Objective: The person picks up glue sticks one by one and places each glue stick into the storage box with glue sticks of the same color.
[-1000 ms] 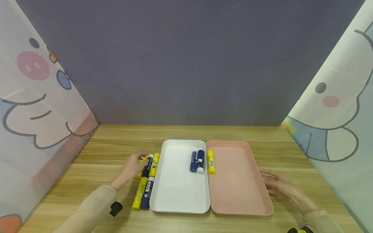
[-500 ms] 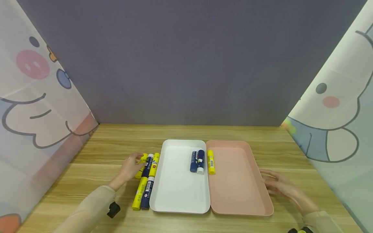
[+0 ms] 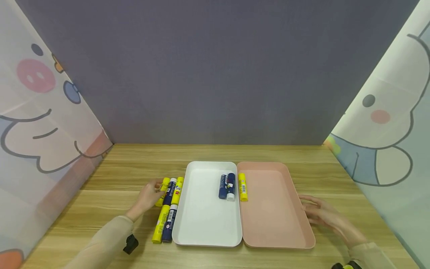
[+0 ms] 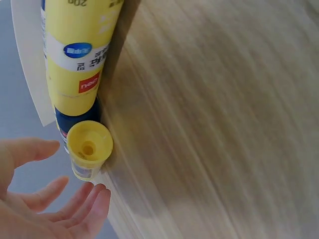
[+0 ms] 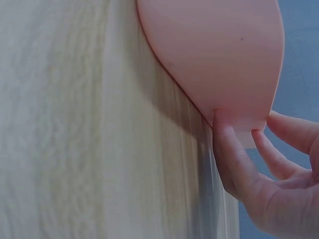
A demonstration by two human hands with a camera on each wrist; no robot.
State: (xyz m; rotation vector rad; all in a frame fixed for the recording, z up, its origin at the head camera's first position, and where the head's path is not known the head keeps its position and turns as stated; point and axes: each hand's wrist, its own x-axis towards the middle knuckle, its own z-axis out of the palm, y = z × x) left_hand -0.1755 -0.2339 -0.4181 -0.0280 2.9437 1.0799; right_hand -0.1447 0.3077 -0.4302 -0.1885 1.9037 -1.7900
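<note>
In the head view my left hand point(image 3: 148, 198) is beside a yellow glue stick point(image 3: 162, 192), the leftmost of the upper row. The left wrist view shows this glue stick point(image 4: 89, 144) end-on, with the loosely spread thumb and fingers of my left hand point(image 4: 55, 199) around it and a gap between. A navy glue stick point(image 3: 170, 191) and another yellow one point(image 3: 177, 190) lie to its right. Below them are a yellow glue stick point(image 3: 161, 224) and a navy one point(image 3: 170, 223). My right hand point(image 3: 322, 213) touches the outer side wall of the pink tray point(image 5: 214, 59) with its fingertips.
A white tray point(image 3: 205, 220) stands between the glue sticks and the pink tray, holding two navy glue sticks point(image 3: 227, 186). One yellow glue stick point(image 3: 243, 186) lies in the pink tray. A grey panel point(image 3: 215, 74) rises behind the wooden table point(image 3: 141, 160).
My left hand has drawn back slightly to the left from the upper yellow glue stick, leaving more of it uncovered. The right hand and both trays have stayed in place.
</note>
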